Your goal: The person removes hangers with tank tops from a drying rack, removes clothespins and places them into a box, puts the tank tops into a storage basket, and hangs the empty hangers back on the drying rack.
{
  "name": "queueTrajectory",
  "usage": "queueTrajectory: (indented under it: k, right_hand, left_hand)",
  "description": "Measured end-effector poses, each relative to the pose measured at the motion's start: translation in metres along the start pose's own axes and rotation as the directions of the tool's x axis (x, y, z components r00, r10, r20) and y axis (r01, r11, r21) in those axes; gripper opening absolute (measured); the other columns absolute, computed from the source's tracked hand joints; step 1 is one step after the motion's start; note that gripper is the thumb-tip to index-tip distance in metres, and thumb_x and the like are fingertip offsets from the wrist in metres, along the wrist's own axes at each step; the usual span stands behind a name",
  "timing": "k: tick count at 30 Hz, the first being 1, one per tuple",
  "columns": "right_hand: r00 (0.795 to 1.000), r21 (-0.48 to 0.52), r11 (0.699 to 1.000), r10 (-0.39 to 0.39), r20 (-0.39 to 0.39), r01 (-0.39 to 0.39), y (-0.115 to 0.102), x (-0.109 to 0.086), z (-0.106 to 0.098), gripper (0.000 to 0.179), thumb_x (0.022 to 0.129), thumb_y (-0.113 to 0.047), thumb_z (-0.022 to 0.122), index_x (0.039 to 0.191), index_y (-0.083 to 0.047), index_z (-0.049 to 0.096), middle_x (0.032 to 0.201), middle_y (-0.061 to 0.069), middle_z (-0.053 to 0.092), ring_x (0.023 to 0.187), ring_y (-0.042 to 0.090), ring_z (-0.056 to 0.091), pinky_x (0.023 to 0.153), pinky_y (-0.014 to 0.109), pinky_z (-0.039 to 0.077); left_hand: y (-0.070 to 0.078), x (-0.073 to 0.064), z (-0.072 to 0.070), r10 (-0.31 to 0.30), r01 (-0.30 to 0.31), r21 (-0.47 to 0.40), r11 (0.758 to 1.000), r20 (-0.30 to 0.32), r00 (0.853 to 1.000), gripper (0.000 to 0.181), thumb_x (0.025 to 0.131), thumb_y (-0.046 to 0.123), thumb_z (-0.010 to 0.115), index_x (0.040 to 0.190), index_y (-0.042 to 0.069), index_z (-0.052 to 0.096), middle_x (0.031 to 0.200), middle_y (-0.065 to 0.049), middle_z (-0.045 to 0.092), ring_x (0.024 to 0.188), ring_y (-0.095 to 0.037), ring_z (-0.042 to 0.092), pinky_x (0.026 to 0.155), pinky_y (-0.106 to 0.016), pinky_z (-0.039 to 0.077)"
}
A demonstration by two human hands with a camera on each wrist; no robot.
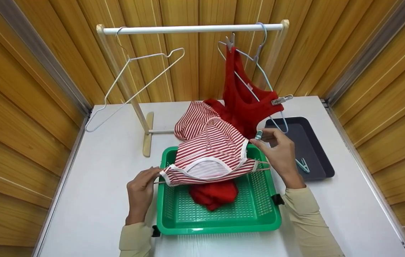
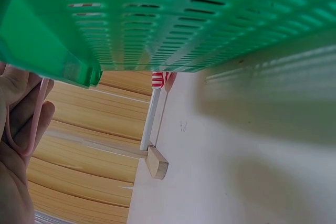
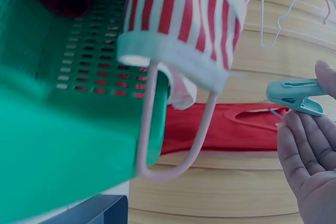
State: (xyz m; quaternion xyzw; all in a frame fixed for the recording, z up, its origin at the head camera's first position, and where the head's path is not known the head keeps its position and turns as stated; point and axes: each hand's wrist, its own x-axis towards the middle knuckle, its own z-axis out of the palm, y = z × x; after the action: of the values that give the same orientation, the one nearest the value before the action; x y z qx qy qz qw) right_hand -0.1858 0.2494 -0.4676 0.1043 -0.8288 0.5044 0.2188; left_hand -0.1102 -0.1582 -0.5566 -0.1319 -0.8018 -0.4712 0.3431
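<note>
A red-and-white striped tank top (image 1: 209,146) with white trim lies on a pink hanger (image 1: 264,165) over the basket's back part. My left hand (image 1: 141,189) pinches the top's left shoulder edge; the hanger's end loops across the fingers in the left wrist view, fingertips hidden by the basket. Between thumb and fingers, my right hand (image 1: 279,153) holds a light teal clothespin (image 3: 294,94), its jaws closed. That hand is just right of the tank top's other shoulder. Beneath the top, a crumpled red cloth (image 1: 213,194) sits inside the green basket (image 1: 220,228).
Behind, a rack with a white bar (image 1: 191,29) carries a bare hanger (image 1: 131,60) at left. At right, a red tank top (image 1: 238,92) hangs by clothespins from a blue hanger (image 1: 264,75). A dark tray (image 1: 318,150) contains another teal clothespin (image 1: 302,165).
</note>
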Motion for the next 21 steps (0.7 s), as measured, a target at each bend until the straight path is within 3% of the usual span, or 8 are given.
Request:
queueTrajectory:
  k: [10, 14, 21]
  right_hand:
    - [0.992, -0.03, 0.992, 0.12, 0.026, -0.119, 0.015, -0.004, -0.01, 0.041, 0.088, -0.019, 0.091, 0.12, -0.001, 0.074, 0.105, 0.01, 0.073, 0.095, 0.021, 0.066, 0.083, 0.025, 0.053]
    - [0.988, -0.066, 0.986, 0.153, 0.032, -0.151, 0.018, -0.002, -0.015, 0.042, 0.088, -0.022, 0.091, 0.12, -0.002, 0.073, 0.106, 0.008, 0.073, 0.094, 0.019, 0.067, 0.082, 0.022, 0.054]
    - [0.976, -0.09, 0.973, 0.215, 0.025, -0.212, 0.029, 0.004, -0.025, 0.042, 0.091, -0.019, 0.089, 0.121, 0.004, 0.071, 0.104, 0.017, 0.073, 0.094, 0.019, 0.067, 0.08, 0.013, 0.053]
  left_hand:
    - [-0.001, 0.0, 0.0, -0.018, 0.018, 0.004, 1.0, 0.004, 1.0, 0.024, 0.086, -0.016, 0.077, 0.104, -0.001, 0.083, 0.1, -0.003, 0.081, 0.093, -0.029, 0.078, 0.098, -0.023, 0.055]
    - [0.0, -0.001, 0.001, -0.031, 0.03, 0.015, 0.999, 0.005, 1.0, 0.022, 0.087, -0.015, 0.077, 0.103, -0.001, 0.083, 0.099, -0.002, 0.081, 0.093, -0.028, 0.078, 0.098, -0.022, 0.055]
    - [0.001, -0.001, 0.0, -0.024, 0.024, 0.002, 1.0, 0.0, 1.0, 0.023, 0.088, -0.015, 0.076, 0.103, 0.0, 0.083, 0.099, -0.003, 0.081, 0.094, -0.028, 0.078, 0.098, -0.023, 0.056]
